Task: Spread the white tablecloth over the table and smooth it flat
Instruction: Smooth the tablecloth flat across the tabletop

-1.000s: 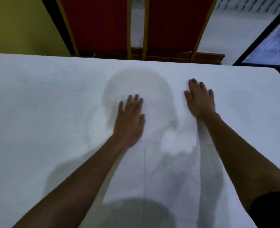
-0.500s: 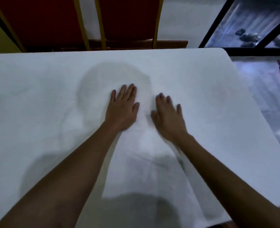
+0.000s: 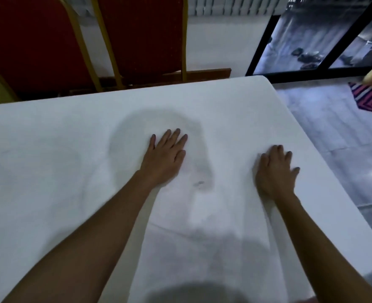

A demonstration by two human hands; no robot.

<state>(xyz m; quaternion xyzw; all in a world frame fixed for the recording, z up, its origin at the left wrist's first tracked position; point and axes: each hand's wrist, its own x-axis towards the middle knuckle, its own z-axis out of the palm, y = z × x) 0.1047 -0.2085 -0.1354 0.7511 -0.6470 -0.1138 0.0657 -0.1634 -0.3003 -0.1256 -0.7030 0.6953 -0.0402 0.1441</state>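
The tablecloth [image 3: 49, 171] hides the table and runs past the left edge.

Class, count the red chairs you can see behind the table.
2. One red chair stands at far left, the other beside it toward the middle. More may be hidden outside the frame.

Two hands [image 3: 164, 159], one tablecloth [image 3: 49, 171], seemingly two chairs [image 3: 145, 38].

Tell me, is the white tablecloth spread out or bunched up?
Spread: the tablecloth covers the table, both palms flat, one faint crease near the front.
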